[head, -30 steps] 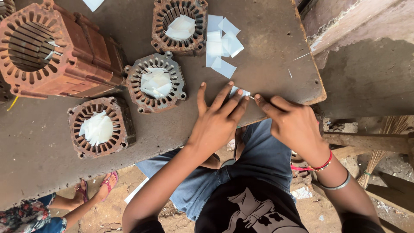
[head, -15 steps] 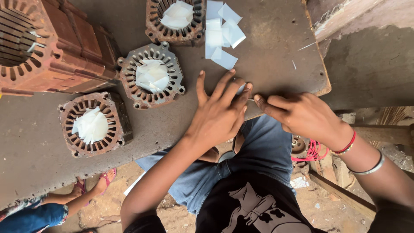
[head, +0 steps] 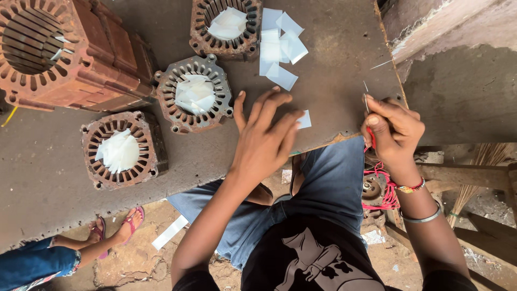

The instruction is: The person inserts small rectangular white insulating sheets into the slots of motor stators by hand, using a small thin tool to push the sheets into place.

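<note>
Left hand (head: 266, 134) flat, fingers spread on a white paper slip (head: 304, 119); right hand (head: 393, 129) pinching scissors (head: 368, 116).

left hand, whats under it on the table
A small white paper piece pokes out from under the fingertips of the left hand, on the metal table. The rest of the paper, and anything else beneath the palm, is covered.
</note>
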